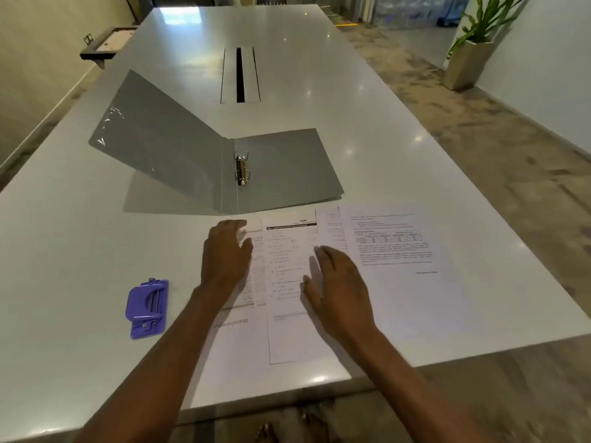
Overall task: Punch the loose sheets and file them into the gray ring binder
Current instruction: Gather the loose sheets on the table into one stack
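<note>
Several loose printed sheets (393,282) lie overlapping near the table's front edge. My left hand (225,254) lies flat with straight fingers on the leftmost sheet. My right hand (339,289) lies flat on the middle sheet, fingers spread. The gray ring binder (281,164) lies open just beyond the sheets, its left cover (153,139) tilted up and its metal rings (242,169) at the spine. A purple hole punch (147,308) sits on the table to the left of my left arm.
The white table (367,129) has a cable slot (240,75) in its middle. A dark bracket (102,46) sticks out at the far left edge. A potted plant (470,59) stands on the floor at the right.
</note>
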### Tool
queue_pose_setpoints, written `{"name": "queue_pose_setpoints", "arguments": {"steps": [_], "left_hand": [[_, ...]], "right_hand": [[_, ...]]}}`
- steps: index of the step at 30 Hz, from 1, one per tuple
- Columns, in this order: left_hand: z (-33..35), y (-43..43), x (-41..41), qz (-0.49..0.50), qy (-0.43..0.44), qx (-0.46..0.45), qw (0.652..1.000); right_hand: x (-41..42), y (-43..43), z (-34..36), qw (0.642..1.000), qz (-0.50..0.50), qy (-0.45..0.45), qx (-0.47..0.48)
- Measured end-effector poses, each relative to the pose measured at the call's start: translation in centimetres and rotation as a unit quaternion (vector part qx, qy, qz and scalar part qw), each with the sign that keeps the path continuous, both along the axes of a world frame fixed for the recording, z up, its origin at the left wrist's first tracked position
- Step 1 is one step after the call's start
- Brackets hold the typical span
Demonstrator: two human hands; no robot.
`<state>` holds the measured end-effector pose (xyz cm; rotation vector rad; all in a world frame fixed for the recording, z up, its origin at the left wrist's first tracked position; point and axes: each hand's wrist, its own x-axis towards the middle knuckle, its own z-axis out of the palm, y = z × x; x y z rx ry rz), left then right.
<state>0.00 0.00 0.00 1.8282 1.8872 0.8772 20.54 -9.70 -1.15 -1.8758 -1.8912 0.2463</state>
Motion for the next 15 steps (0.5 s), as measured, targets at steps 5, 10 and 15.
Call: {"name": "queue_pose_setpoints", "arguments": {"steps": [5,10,15], "left_hand": [[0.7,1.7,-3.6,0.049,-0.013,-0.054,0.997],[0.6,3.1,-6.4,0.029,0.036,-0.148,0.988],[0.3,3.7,-7.3,-0.006,0.182,-0.205,0.962]], "right_hand": [[-3.5,0.1,-0.2,0.998,0.060,0.017,-0.011],[-5.9,0.4,-1.4,0.993,0.113,-0.001,-0.034],[-6.5,0.1,-2.9,0.984,0.161,-0.025,-0.072]]}}
